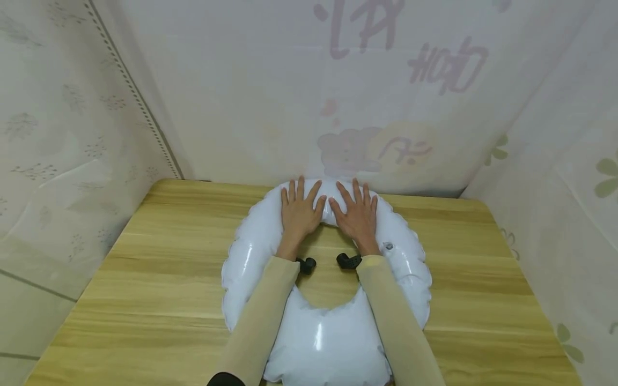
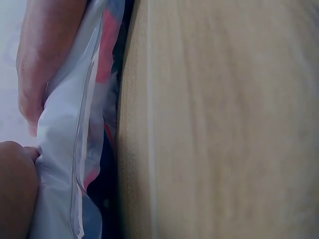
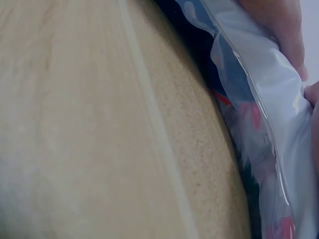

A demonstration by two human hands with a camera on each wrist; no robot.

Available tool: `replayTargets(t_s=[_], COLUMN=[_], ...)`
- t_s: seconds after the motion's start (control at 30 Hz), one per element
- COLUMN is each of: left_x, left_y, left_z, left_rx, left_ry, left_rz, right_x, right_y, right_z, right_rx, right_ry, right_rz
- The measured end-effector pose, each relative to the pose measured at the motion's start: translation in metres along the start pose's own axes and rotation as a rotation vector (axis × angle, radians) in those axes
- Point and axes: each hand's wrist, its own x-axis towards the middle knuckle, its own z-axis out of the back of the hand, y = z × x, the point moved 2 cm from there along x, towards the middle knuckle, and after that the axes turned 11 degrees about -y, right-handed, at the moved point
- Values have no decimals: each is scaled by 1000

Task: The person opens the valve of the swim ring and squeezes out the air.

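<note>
A white inflated swim ring lies on the wooden table, puffed up with a wrinkled seam along its edge. On its far side, left of centre, my left hand rests with fingers straight and spread. Just right of that, my right hand lies on the same far part, fingers also spread. A small valve shows on the ring's right side. Both wrist views show the ring's inner wall meeting the table, with coloured patches on its underside. The forearms cover parts of the ring.
The wooden table extends on both sides of the ring. Printed cloth hangs behind the far edge, with more patterned cloth at left and right. Black wrist cameras sit under the wrists, over the ring's hole.
</note>
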Motion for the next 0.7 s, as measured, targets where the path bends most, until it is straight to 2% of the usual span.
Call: replayTargets(t_s=[0.13,0.33,0.7], left_x=[1,2,0], left_y=[-2,-1,-4], left_z=[-2,0,0], left_rx=[24,24,33], left_ry=[30,33,82], left_rz=[7,8,13], right_x=[0,0,-2], right_y=[-3,-1,-3], right_z=[-3,-3,-5], right_rx=[5,-4,-8], right_ry=[14,10,22], right_rz=[-4,8,0])
